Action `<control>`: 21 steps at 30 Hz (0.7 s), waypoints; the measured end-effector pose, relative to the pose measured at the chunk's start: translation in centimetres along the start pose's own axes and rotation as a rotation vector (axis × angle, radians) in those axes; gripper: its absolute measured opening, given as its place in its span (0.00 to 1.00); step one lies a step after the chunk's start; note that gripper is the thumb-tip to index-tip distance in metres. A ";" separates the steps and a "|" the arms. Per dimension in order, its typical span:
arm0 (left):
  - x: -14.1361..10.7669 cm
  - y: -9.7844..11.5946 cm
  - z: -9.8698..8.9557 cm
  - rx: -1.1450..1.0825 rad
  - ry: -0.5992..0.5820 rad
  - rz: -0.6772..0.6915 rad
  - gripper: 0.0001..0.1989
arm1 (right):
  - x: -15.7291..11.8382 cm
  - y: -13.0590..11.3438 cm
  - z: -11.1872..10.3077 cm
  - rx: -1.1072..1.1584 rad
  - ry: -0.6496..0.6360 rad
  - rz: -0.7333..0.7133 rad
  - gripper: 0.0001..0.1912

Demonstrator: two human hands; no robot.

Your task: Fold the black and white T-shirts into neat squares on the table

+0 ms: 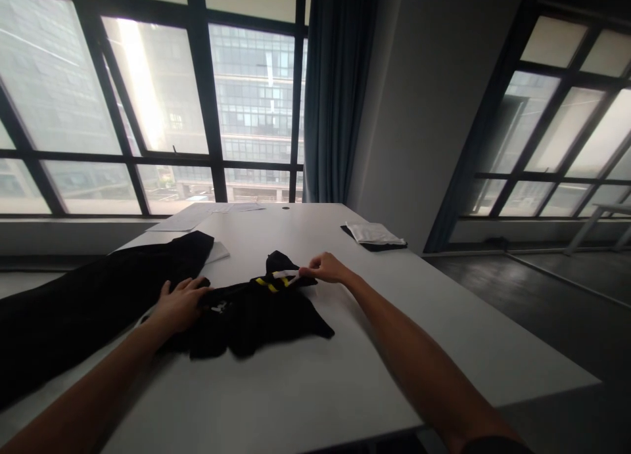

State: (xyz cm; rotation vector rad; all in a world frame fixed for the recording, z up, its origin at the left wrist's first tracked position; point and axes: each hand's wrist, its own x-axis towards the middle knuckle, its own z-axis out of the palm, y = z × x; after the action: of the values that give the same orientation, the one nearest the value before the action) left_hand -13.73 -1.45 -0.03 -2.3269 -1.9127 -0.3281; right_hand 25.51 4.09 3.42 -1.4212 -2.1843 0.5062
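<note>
Black cloth with yellow stripes, the small garment (266,316), lies rumpled on the white table (384,375), and I take it as my landmark. At its right end my right hand (323,268) pinches the white strip (286,274) beside the stripes. On its left end my left hand (182,303) presses down, fingers spread. Left of it I see the long black cloth (98,296); beyond it to the right, the folded white cloth (372,233).
</note>
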 end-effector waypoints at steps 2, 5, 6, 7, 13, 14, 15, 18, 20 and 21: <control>0.0 0.0 -0.7 0.035 0.023 -0.022 0.24 | -0.1 0.8 -0.4 -0.065 0.031 0.021 0.29; 0.1 0.5 -2.0 -0.090 0.083 -0.047 0.25 | 0.1 1.7 -0.5 -0.176 0.100 0.042 0.22; 0.3 0.7 -2.4 -0.182 0.116 -0.036 0.24 | 0.2 1.9 -0.4 -0.184 0.121 0.024 0.18; 0.4 1.0 -2.6 -0.282 0.144 -0.020 0.23 | 0.2 2.0 -0.1 -0.176 0.133 -0.011 0.18; 0.2 2.7 -2.1 -0.609 0.028 0.019 0.29 | 0.5 1.0 3.1 -0.101 -0.111 -0.199 0.46; 0.0 3.1 -1.8 -0.616 -0.011 0.047 0.33 | 0.6 0.7 3.6 -0.112 -0.146 -0.191 0.44; -0.3 3.4 -1.4 -0.612 -0.041 0.086 0.36 | 0.7 0.5 3.9 -0.125 -0.173 -0.182 0.40; -1.0 4.7 -0.4 -0.529 -0.080 0.187 0.48 | 0.9 -0.1 3.9 -0.141 -0.227 -0.143 0.28; -1.3 5.3 -0.2 -0.468 -0.084 0.208 0.49 | 0.9 -0.1 3.0 -0.163 -0.200 -0.098 0.22; -1.4 5.6 -0.2 -0.460 -0.092 0.225 0.48 | 0.9 0.0 2.4 -0.181 -0.159 -0.062 0.19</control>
State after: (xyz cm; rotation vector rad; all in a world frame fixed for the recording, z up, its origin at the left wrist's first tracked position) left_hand -8.55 -3.96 0.13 -2.8581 -1.7307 -0.7141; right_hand 23.78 4.76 1.63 -1.4424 -2.4465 0.4210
